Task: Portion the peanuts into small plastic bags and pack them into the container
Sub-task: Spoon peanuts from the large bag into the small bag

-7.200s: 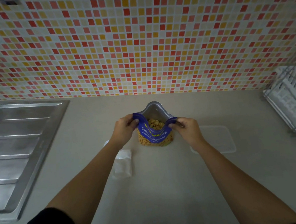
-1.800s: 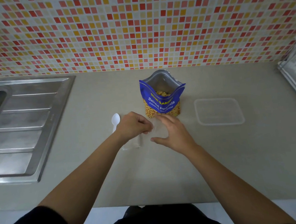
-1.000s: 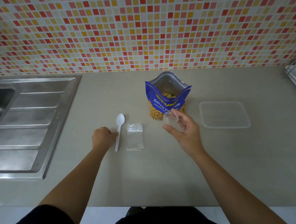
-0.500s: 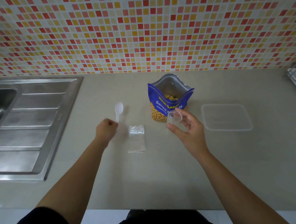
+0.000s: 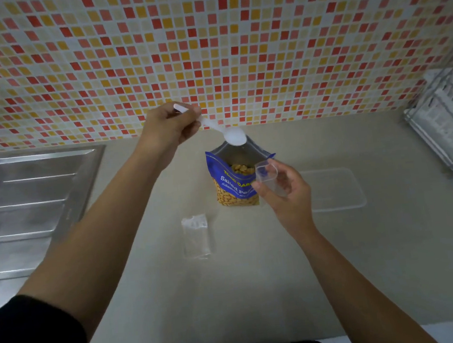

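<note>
A blue bag of salted peanuts (image 5: pixel 232 184) stands open on the counter, with nuts showing inside. My left hand (image 5: pixel 169 124) holds a white plastic spoon (image 5: pixel 233 136) by its handle, the bowl hovering just above the bag's mouth. My right hand (image 5: pixel 288 190) holds a small clear plastic bag (image 5: pixel 268 177) with its mouth spread open, right beside the peanut bag. A stack of small clear bags (image 5: pixel 196 236) lies flat on the counter in front. A clear rectangular container (image 5: pixel 335 188) sits to the right of the peanut bag.
A steel sink with its ribbed drainboard (image 5: pixel 26 199) takes up the left side. A white dish rack (image 5: pixel 448 128) stands at the far right. The tiled wall rises behind the counter (image 5: pixel 244 285).
My left hand picked the spoon up from the counter and raised it over the peanut bag's mouth. My right hand kept the small bag and moved slightly nearer the peanut bag.
</note>
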The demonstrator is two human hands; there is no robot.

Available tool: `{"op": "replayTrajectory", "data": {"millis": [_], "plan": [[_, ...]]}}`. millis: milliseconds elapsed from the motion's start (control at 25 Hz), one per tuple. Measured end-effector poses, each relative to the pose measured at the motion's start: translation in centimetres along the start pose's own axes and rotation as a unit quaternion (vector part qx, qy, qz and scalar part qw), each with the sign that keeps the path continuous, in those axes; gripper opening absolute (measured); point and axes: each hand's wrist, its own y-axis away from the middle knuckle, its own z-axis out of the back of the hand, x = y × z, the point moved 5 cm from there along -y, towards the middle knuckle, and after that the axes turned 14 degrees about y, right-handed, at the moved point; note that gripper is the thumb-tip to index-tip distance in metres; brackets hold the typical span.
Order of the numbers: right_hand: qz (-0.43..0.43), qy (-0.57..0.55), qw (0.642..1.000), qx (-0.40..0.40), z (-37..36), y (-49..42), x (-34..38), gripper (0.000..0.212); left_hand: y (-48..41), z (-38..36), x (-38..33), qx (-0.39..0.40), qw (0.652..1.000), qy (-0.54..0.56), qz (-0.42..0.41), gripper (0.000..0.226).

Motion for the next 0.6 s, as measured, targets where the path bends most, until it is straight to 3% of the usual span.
{"op": "replayTrajectory", "data": {"millis": [80,160,280,360,440,600], "plan": [[-0.002,0.004,1.000,-0.012,0.3,-0.5,-0.1,0.051,-0.7,-1.1,0.5,0.041,0.996,-0.073,-0.014,0.010],[-0.005,0.016,1.000,-0.018,0.4,-1.0,-0.4,0.051,-1.0,-2.7,0.9,0.095,0.971,-0.212,-0.059,0.013],[-0.013,0.027,0.999,-0.013,0.3,-1.7,-0.8,0.052,-0.8,-5.9,2.6,0.185,0.840,-0.486,-0.157,0.025],[-0.017,0.028,0.999,-0.004,0.1,-2.2,-1.1,0.050,-1.2,-7.0,4.0,0.202,0.786,-0.567,-0.139,0.028],[-0.013,0.025,1.000,0.004,0.0,-2.4,-1.2,0.049,-1.8,-7.1,4.9,0.181,0.792,-0.574,-0.100,0.027],[-0.011,0.014,1.000,0.008,-0.2,-2.6,-1.1,0.046,-2.0,-6.6,6.6,0.160,0.848,-0.506,-0.001,0.025]]}}
